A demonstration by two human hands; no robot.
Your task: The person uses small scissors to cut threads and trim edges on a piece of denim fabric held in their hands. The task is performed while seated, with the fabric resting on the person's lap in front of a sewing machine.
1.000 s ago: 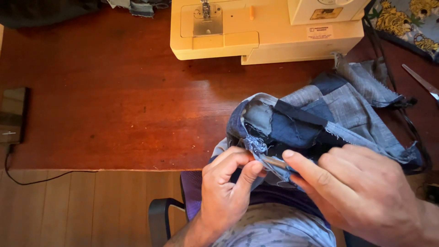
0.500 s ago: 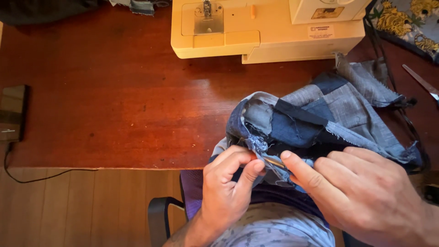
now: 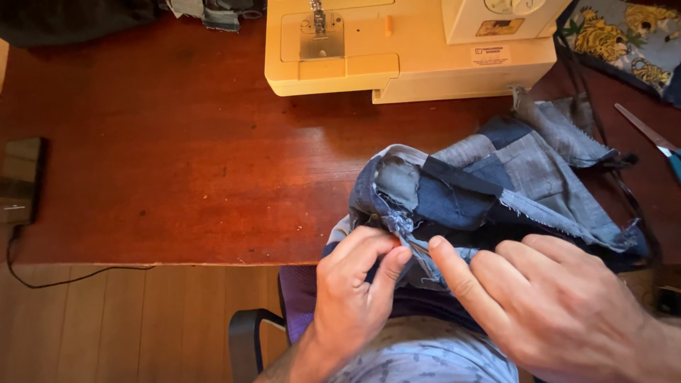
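Patchwork denim piece (image 3: pixel 489 188) lies bunched at the near edge of the wooden table (image 3: pixel 177 177), its frayed seam drawn toward the lap, apparently for close work. The left hand (image 3: pixel 355 298) pinches that seam between thumb and forefinger; the right hand (image 3: pixel 553 312), fingers pressed together, steadies it alongside. Behind stand the cream sewing machine (image 3: pixel 404 46), scissors (image 3: pixel 649 135) at right and a dark phone (image 3: pixel 20 181) at left, all well apart.
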